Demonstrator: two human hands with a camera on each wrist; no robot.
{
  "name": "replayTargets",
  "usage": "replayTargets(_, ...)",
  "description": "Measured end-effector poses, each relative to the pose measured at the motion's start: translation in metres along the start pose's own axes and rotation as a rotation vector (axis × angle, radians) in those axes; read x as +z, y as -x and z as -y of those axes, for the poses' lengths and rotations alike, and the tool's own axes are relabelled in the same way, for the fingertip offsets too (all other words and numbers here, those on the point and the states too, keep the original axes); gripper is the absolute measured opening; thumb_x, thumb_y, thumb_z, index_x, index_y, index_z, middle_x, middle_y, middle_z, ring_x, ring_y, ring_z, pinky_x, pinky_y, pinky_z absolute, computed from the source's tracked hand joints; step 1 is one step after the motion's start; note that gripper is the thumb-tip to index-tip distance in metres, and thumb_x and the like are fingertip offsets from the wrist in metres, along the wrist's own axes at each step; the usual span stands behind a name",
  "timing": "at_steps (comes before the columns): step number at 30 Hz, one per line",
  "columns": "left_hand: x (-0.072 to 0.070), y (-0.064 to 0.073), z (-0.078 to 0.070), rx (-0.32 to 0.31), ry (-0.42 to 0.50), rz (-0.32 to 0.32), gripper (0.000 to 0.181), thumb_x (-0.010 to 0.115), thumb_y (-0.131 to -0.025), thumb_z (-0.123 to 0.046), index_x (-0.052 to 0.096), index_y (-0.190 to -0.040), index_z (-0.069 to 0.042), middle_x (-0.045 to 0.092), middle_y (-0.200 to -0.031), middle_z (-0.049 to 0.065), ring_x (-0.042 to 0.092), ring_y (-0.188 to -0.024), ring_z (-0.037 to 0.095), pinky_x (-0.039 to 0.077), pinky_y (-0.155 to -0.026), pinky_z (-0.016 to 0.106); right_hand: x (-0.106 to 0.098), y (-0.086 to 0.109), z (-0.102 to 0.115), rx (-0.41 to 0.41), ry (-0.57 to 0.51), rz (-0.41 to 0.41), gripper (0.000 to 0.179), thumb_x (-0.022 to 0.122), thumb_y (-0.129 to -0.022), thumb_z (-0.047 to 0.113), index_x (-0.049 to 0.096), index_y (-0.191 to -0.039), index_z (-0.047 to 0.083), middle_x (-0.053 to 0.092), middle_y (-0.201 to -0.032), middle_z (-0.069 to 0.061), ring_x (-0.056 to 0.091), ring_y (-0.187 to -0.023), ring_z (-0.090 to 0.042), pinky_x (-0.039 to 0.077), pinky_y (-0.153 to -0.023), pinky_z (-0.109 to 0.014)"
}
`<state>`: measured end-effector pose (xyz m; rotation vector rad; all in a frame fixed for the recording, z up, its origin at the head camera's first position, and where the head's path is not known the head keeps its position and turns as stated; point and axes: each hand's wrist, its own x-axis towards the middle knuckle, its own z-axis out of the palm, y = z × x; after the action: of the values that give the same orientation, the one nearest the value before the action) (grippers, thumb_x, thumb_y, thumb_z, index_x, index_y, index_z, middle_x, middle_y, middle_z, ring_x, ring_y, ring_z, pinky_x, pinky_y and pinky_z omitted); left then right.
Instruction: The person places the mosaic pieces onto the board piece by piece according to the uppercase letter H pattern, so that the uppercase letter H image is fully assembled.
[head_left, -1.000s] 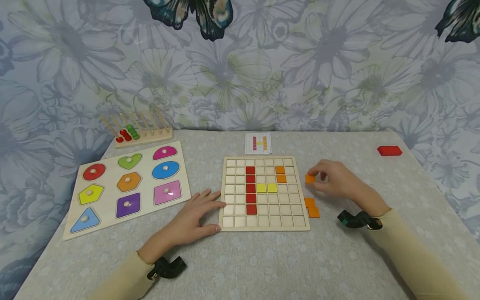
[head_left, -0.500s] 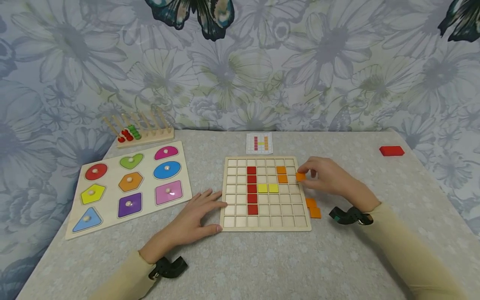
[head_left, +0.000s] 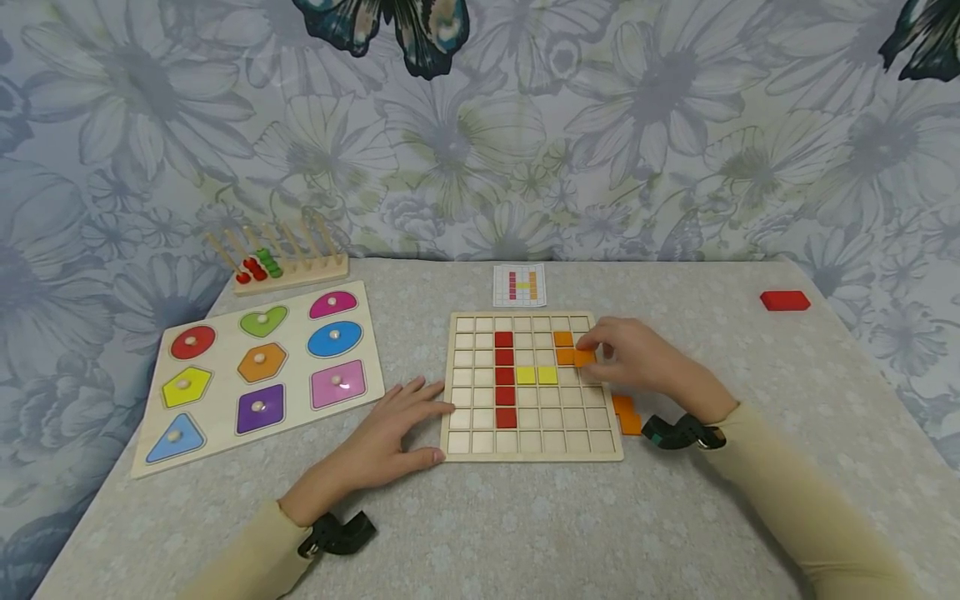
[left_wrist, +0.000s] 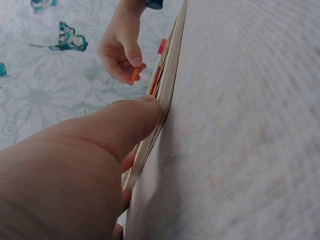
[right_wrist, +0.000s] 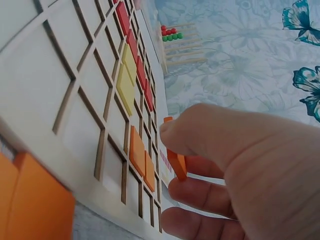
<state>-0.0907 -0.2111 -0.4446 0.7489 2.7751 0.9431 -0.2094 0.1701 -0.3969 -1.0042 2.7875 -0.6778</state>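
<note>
My right hand [head_left: 633, 358] pinches an orange square tile [right_wrist: 175, 159] between thumb and fingers, held over the right side of a wooden grid board [head_left: 465, 447]. Set in the board are a column of red tiles [head_left: 506, 375], two yellow tiles [head_left: 537, 376] side by side, and two orange tiles [right_wrist: 137, 150] at the upper right. In the right wrist view the pinched tile is apart from the board. My left hand [head_left: 382, 440] lies at the board's left edge, fingers spread, thumb [left_wrist: 137, 117] touching its side. More orange tiles [head_left: 627, 417] lie by the right edge.
A pattern card [head_left: 519, 286] lies behind the board. To the left is a shape puzzle [head_left: 296, 417] with knobbed pieces, and behind it a peg stand [head_left: 300, 273] with red and green beads. Red tiles [head_left: 784, 301] lie far right. A patterned wall hanging rises behind the table.
My right hand has moved left with the pinched orange tile, from beside the board to above its right columns. The left hand keeps its place at the left edge.
</note>
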Motion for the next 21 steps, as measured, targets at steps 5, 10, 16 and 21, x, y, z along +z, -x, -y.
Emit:
replayTargets(5, -0.0002, 0.0001, -0.0005, -0.003, 0.001, 0.001, 0.058, 0.078, -0.086, -0.036, 0.061, -0.139, -0.021, 0.042, -0.162, 0.011, 0.027, -0.155, 0.043, 0.016, -0.125, 0.066, 0.0042, -0.0015, 0.0006, 0.009, -0.006, 0.011, 0.028, 0.078, -0.086, 0.019, 0.076, -0.112, 0.007, 0.069, -0.095, -0.002, 0.055, -0.077, -0.015, 0.047, -0.070, -0.029)
replayTargets(10, 0.0003, 0.0002, -0.0005, -0.003, -0.001, 0.002, 0.058, 0.078, -0.086, -0.037, 0.061, -0.139, -0.021, 0.042, -0.162, 0.011, 0.027, -0.155, 0.043, 0.016, -0.125, 0.066, 0.0066, -0.0002, -0.0009, 0.013, -0.001, 0.021, 0.029, 0.078, -0.087, 0.020, 0.076, -0.113, 0.008, 0.070, -0.097, -0.003, 0.055, -0.078, -0.016, 0.048, -0.071, -0.029)
replayTargets(16, 0.0000, 0.0004, -0.0002, -0.003, 0.002, 0.001, 0.058, 0.078, -0.086, -0.037, 0.061, -0.139, -0.020, 0.042, -0.162, 0.011, 0.027, -0.155, 0.043, 0.016, -0.125, 0.066, 0.0081, -0.0007, 0.0001, 0.026, 0.025, 0.038, 0.030, 0.078, -0.086, 0.021, 0.076, -0.113, 0.008, 0.071, -0.100, -0.004, 0.055, -0.078, -0.016, 0.048, -0.072, -0.029)
replayTargets(21, -0.0003, 0.0002, -0.0008, -0.006, 0.002, 0.003, 0.058, 0.078, -0.086, -0.037, 0.061, -0.139, -0.020, 0.042, -0.162, 0.011, 0.027, -0.155, 0.043, 0.016, -0.125, 0.065, 0.0108, -0.0020, -0.0001, 0.003, 0.040, 0.027, 0.028, 0.080, -0.085, 0.020, 0.077, -0.109, 0.008, 0.071, -0.098, -0.003, 0.055, -0.077, -0.014, 0.047, -0.070, -0.027)
